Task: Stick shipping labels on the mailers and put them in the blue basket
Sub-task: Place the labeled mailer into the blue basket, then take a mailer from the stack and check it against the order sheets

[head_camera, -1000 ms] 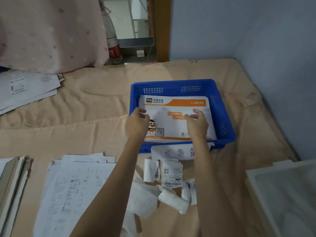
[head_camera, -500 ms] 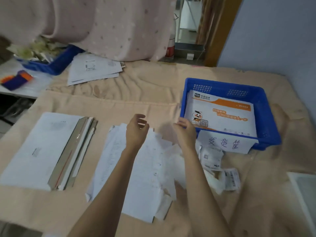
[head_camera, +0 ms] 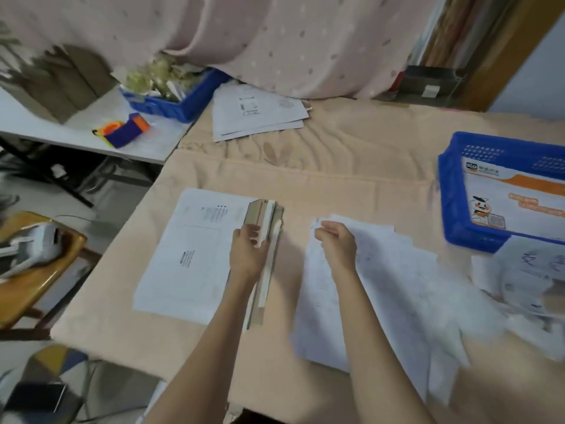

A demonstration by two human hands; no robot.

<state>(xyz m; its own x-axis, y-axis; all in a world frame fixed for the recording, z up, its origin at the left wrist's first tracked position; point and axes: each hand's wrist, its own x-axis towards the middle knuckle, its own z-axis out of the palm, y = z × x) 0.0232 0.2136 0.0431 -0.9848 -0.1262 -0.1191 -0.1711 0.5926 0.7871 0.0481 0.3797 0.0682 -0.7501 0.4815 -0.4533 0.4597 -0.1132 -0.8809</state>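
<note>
Mailers (head_camera: 214, 258) lie stacked near the bed's left edge; the left hand (head_camera: 247, 255) curls its fingers over their right-hand flap edge. Just beside, the right hand (head_camera: 337, 246) hovers loosely curled, holding nothing, above the label sheets (head_camera: 382, 289). At the far right edge sits the blue basket (head_camera: 452, 209), a printed mailer (head_camera: 513, 203) inside.

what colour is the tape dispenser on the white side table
Purple with orange parts, seen in the head view.
</note>
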